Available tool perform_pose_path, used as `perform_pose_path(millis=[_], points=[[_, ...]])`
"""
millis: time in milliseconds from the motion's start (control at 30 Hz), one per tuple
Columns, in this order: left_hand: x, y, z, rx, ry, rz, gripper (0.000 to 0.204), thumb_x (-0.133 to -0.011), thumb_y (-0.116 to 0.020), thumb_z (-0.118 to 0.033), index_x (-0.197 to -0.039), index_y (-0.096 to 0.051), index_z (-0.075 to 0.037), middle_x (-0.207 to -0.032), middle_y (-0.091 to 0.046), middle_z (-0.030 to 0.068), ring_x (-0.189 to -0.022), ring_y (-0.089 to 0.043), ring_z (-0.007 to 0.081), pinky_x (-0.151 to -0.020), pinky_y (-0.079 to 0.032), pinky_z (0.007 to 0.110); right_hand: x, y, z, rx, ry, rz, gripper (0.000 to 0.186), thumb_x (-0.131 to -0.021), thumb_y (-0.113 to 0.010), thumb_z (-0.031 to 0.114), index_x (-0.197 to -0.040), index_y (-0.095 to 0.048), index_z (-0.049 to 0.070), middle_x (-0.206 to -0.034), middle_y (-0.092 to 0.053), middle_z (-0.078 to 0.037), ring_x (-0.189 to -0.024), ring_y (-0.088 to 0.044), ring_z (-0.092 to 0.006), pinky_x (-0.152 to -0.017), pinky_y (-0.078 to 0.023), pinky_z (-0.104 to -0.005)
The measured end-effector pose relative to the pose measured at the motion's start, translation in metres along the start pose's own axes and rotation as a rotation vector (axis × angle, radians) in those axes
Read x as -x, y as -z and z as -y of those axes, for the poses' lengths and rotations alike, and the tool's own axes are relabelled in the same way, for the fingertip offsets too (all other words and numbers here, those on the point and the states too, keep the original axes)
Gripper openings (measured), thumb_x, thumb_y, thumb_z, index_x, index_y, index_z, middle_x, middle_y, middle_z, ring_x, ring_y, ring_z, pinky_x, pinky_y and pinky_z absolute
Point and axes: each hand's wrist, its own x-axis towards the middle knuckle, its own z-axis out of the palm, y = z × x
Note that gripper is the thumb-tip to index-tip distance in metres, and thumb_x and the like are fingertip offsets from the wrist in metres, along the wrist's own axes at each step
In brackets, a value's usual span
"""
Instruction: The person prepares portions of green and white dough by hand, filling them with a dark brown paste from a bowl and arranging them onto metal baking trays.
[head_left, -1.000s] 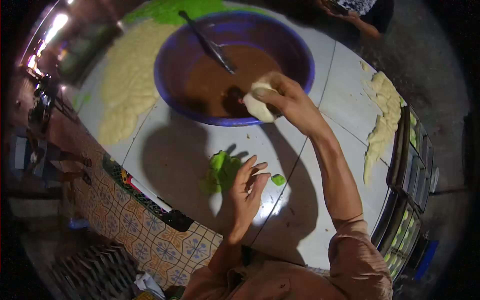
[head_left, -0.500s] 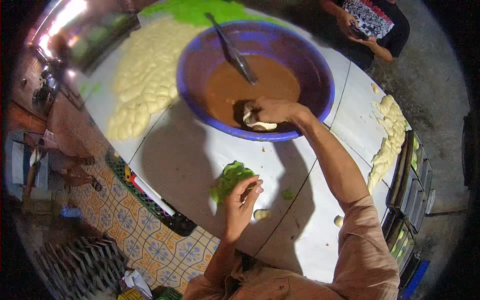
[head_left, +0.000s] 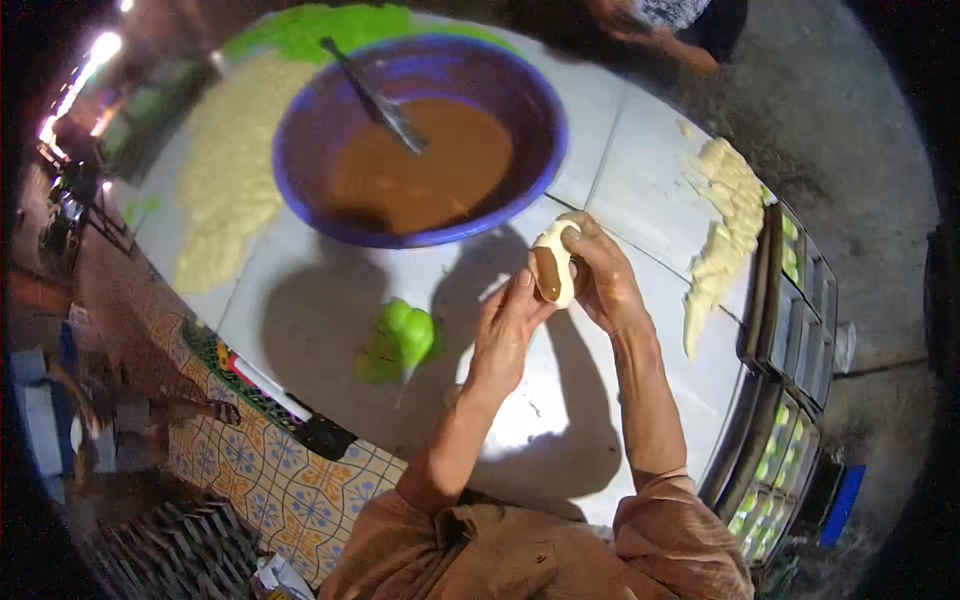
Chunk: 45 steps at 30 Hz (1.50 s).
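A piece of pale dough (head_left: pixel 566 285) with brown filling smeared on its open face is held above the table, just outside the purple basin. My right hand (head_left: pixel 607 283) grips it from the right, thumb across the top. From the lower left, my left hand (head_left: pixel 503 347) closes on its bottom end, fingers near the filling. Brown paste (head_left: pixel 430 165) fills the bottom of the purple basin (head_left: pixel 300 205), where a dark long-handled utensil (head_left: pixel 375 98) leans against the far rim. A lump of green dough (head_left: pixel 403 332) lies on the table left of my left hand.
Many pale dough pieces (head_left: pixel 225 190) cover the table's left side, with green dough (head_left: pixel 320 28) behind. More pale dough (head_left: pixel 727 215) lies at the right edge, beside trays of moulds (head_left: pixel 800 290). Another person's arm (head_left: pixel 665 45) shows beyond the table.
My right hand has lifted out of the basin with the dough and come toward me. My left hand has moved up from beside the green dough to meet it. The view has shifted.
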Motion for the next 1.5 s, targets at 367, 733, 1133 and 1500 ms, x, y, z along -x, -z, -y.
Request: perform_pose_path(millis=[367, 733, 1133, 1500], points=[[0.013, -0.045, 0.094, -0.421, 0.006, -0.035, 0.033, -0.091, -0.070, -0.019, -0.117, -0.066, 0.000, -0.094, -0.069, 0.0037, -0.084, -0.061, 0.0065, -0.074, -0.050, 0.021, 0.120, 0.077, -0.055, 0.993, 0.642, -0.521, 0.035, -0.081, -0.074, 0.010, -0.114, -0.064, 0.002, -0.119, -0.057, -0.019, -0.100, -0.062, -0.0306, -0.079, -0.052, -0.0361], [0.008, -0.080, 0.083, -0.563, 0.293, 0.259, 0.028, -0.097, -0.059, -0.019, -0.115, -0.065, 0.002, -0.101, -0.068, 0.0092, -0.089, -0.065, 0.0157, -0.074, -0.056, 0.027, 0.172, 0.100, -0.042, 0.634, 0.448, -0.379, 0.039, -0.081, -0.071, 0.018, -0.114, -0.065, -0.001, -0.104, -0.064, -0.011, -0.084, -0.058, -0.0177, -0.075, -0.046, -0.0305], [0.036, -0.068, 0.107, -0.501, 0.146, 0.350, 0.027, -0.100, -0.053, -0.017, -0.119, -0.063, -0.001, -0.104, -0.066, 0.0068, -0.092, -0.063, 0.0104, -0.074, -0.057, 0.026, 0.166, 0.091, -0.057, 1.152, 0.883, -0.676, 0.040, -0.068, -0.077, 0.001, -0.104, -0.061, 0.006, -0.104, -0.059, -0.013, -0.077, -0.060, -0.0258, -0.062, -0.049, -0.0302], [0.034, -0.067, 0.128, -0.581, 0.195, 0.278, 0.026, -0.095, -0.064, -0.021, -0.103, -0.069, 0.003, -0.088, -0.069, 0.0048, -0.078, -0.065, 0.0098, -0.066, -0.057, 0.026, 0.200, 0.107, -0.044, 0.883, 0.540, -0.463, 0.031, -0.085, -0.067, 0.011, -0.113, -0.063, -0.001, -0.110, -0.062, -0.018, -0.095, -0.063, -0.0257, -0.081, -0.051, -0.0324]])
